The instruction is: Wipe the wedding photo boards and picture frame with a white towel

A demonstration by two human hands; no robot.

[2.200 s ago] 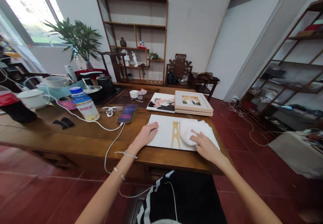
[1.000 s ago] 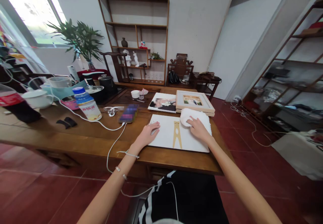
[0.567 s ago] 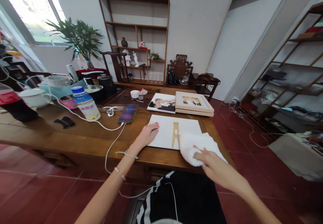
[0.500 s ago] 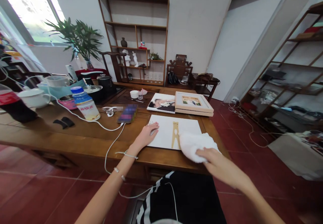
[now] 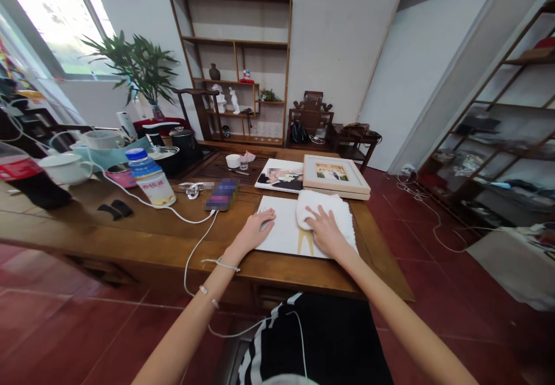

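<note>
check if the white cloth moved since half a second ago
Yes. The white cloth under the right hand slid from the near right corner of the white board up and left, toward the stacked picture frames.

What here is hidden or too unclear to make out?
All in the head view:
1. Tan shape on the white board: mostly covered by the white cloth and right hand.
2. Board corner: hidden under the left hand.
3. Phone and part of the photo print: blurred out.
4. Dark bottle: cut off by the left edge.
5. Shelf ornaments: too small.
</note>
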